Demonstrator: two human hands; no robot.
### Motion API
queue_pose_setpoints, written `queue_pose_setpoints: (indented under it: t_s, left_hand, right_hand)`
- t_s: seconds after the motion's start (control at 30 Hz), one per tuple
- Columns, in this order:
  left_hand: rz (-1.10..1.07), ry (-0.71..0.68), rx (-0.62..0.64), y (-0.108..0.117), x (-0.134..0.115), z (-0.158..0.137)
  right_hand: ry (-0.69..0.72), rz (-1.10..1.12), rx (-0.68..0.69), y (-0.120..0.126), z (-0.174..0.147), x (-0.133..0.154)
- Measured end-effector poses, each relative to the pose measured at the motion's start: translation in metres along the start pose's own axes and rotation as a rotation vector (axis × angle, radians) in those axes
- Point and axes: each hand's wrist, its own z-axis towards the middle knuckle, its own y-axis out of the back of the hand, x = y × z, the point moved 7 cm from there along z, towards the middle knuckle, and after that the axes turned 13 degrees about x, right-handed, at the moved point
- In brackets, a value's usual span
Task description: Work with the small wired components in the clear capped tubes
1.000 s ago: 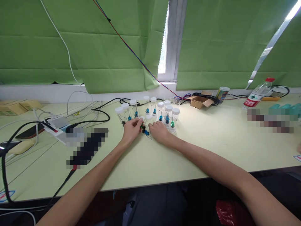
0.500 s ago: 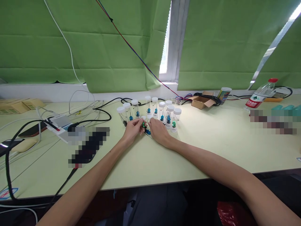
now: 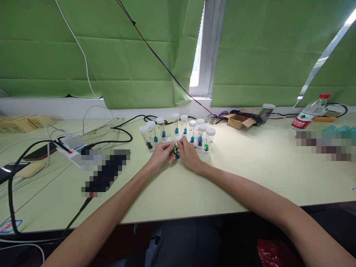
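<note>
Left hand [image 3: 160, 155] pinches a small green part [image 3: 175, 150] at its fingertips, between both hands. Right hand [image 3: 189, 155] is curled just beside the part; its grip cannot be determined.

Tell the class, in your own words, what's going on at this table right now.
A person's left hand pinches a small shiny green piece. The right hand meets it there; what its fingers grip is hidden. A blue piece shows just below, between the hands. White-capped clear tubes stand around the far side of the hands, several with blue pieces inside.
</note>
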Motion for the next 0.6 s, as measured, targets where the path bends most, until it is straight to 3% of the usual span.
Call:
queue_pose_setpoints:
  t_s: [0.6]
  left_hand:
    - [-0.078, 0.064, 0.05, -0.007, 0.0086, -0.0008]
  right_hand:
    - [0.054, -0.173, 0.086, -0.0014, 0.0002, 0.009]
